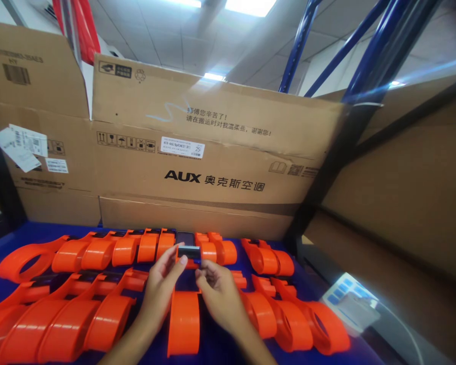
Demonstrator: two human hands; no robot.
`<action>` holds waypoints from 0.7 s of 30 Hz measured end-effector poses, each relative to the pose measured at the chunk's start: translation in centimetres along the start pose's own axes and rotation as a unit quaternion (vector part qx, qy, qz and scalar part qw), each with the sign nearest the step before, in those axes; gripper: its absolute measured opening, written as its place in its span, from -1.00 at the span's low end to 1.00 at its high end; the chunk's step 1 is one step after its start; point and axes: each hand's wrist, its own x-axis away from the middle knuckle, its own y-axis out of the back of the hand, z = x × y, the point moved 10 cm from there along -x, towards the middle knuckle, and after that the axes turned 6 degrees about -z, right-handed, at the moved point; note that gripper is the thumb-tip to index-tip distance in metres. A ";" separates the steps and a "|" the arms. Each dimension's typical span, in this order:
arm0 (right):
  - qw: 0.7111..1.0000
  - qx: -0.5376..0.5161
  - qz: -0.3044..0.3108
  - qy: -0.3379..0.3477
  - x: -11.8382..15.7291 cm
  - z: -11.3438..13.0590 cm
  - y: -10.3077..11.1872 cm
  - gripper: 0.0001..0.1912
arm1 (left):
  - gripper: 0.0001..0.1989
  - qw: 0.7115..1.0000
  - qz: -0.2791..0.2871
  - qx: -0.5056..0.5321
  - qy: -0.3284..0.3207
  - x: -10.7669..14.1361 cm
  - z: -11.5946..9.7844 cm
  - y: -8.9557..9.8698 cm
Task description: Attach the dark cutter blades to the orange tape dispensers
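An orange tape dispenser (pixel 184 324) stands between my hands, its round loop toward me and its head with a dark plate and toothed metal edge on the far side. My left hand (pixel 161 279) grips the head from the left, thumb pressed on the dark plate. On the other side, my right hand (pixel 217 289) is closed, with thumb and curled fingers at the right edge of the head, by a small blue part. What lies inside the right fingers is hidden.
More orange dispensers (pixel 68 324) stand in rows on the blue surface (pixel 216 350), left, right and behind. A dark rectangular object (pixel 185 238) lies behind the hands. Cardboard (pixel 137 167) walls the back. A pale box (pixel 351 304) with a cable sits right, beside the black post (pixel 327 152).
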 end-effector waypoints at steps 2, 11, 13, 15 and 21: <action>1.000 0.011 0.011 0.010 0.1 0.1 -0.3 -0.81 | -0.52 1.000 -0.003 -0.004 0.000 0.0 -0.1 0.1; 0.997 0.067 0.005 0.039 0.0 1.0 0.0 -0.78 | -0.39 0.997 0.023 -0.056 -0.039 -0.4 -0.1 0.1; 0.997 0.070 0.007 0.043 0.1 1.1 0.0 -0.77 | -0.39 0.997 0.023 -0.056 -0.044 -0.3 -0.2 0.0; 0.996 0.071 0.008 0.045 0.1 1.1 0.0 -0.75 | -0.39 0.997 0.023 -0.052 -0.045 -0.3 -0.3 0.0; 0.998 0.047 -0.002 0.033 -0.1 0.5 -0.2 -0.74 | -0.43 0.999 0.002 -0.030 -0.028 -0.2 -0.7 0.0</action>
